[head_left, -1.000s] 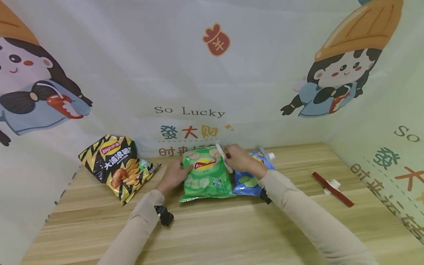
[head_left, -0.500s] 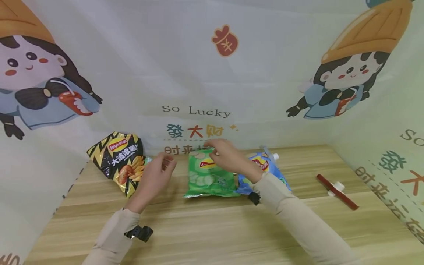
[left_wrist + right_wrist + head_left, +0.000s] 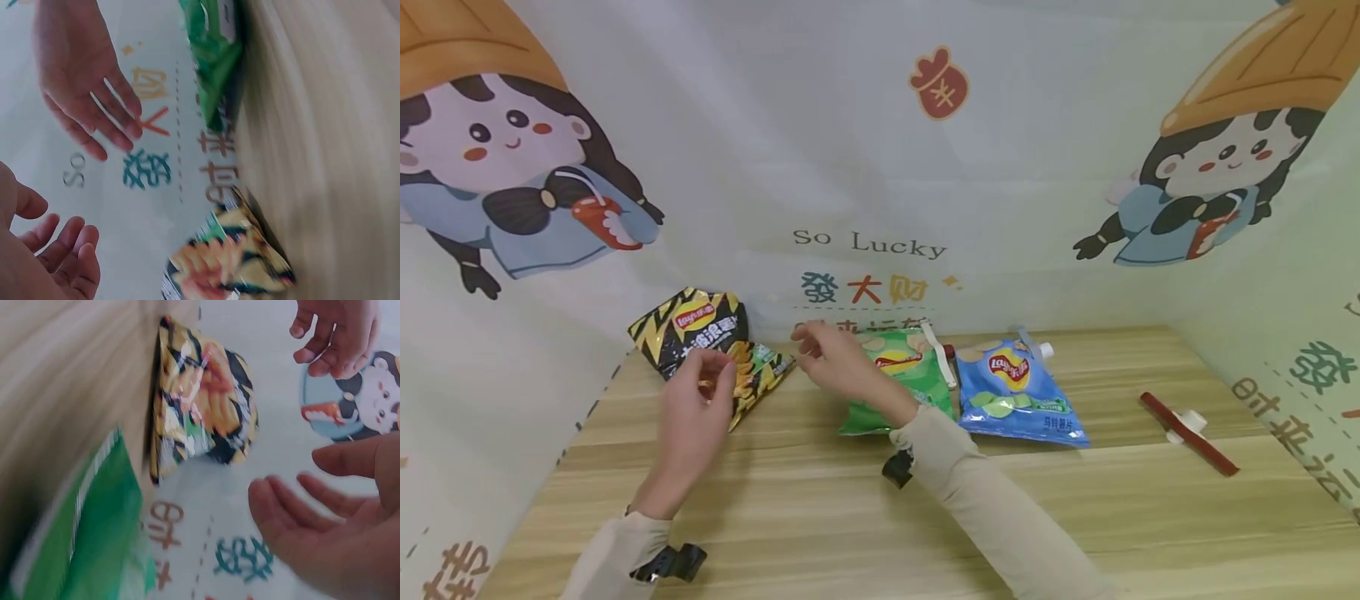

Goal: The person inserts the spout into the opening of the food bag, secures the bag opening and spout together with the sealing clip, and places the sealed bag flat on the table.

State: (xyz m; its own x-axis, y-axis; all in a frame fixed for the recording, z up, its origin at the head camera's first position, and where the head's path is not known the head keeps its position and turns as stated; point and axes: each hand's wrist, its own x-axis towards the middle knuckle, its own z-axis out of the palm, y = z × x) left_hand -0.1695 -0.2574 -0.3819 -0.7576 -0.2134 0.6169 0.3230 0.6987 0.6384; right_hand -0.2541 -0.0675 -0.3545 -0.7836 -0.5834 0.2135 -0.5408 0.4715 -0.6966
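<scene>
My left hand [image 3: 688, 412] hovers in front of the black and yellow Lay's chip bag [image 3: 767, 371], its fingers loosely bent around nothing. Past the green chip bag [image 3: 928, 383] reaches my right hand [image 3: 842, 362], also holding nothing, with relaxed fingers. In the right wrist view the black and yellow bag [image 3: 206, 400] stands beyond both hands, apart from them. A white bag clip [image 3: 938, 354] with a red end lies across the green bag's top right corner. Part of the green bag is hidden behind my right forearm.
A blue chip bag [image 3: 1018, 392] lies right of the green one, with a grey clip [image 3: 1033, 342] with a white cap at its top. Farther right on the wooden table [image 3: 1150, 517] lies a red and white bag clip [image 3: 1187, 432]. A printed cloth [image 3: 1037, 183] hangs behind.
Both hands have let go of the green bag and its clip and moved left toward the black and yellow bag. The head view has turned slightly left.
</scene>
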